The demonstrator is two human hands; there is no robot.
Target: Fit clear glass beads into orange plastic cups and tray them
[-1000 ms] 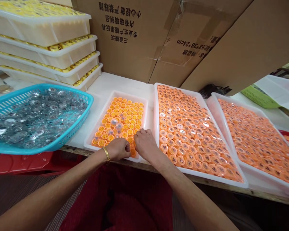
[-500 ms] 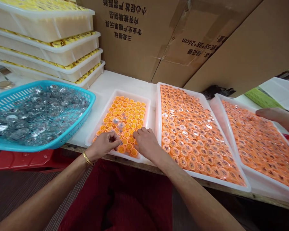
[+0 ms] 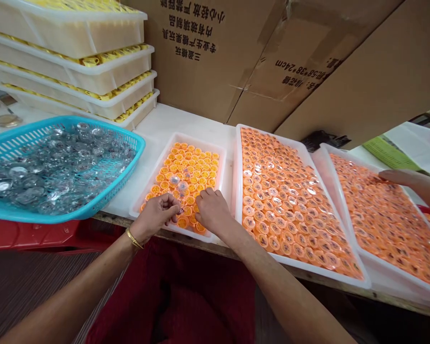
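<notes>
My left hand [image 3: 156,214], with a gold bracelet at the wrist, is closed in a pinch over the near left part of a small white tray [image 3: 136,209]. A small clear plastic cap [image 3: 180,210] shows at its fingertips. Beneath lie rows of small orange cups [image 3: 200,165] with yellow pieces inside. A few loose clear caps [image 3: 182,186] rest on the cups mid-tray. My right hand [image 3: 212,209] is over the tray's near right side, fingers curled down at the cups; what they grip, if anything, is hidden.
A blue basket [image 3: 138,155] of clear caps stands left, before stacked trays [image 3: 103,71] of yellow pieces. Two trays of capped orange cups [image 3: 283,205] lie to the right; another person's hand [image 3: 401,177] reaches over the farther one. Cardboard boxes [image 3: 215,81] stand behind.
My left hand moved left, away from beside my right hand, and a clear cap now shows at its fingertips. My right hand stays near the same cups. Another person's hand has appeared at right.
</notes>
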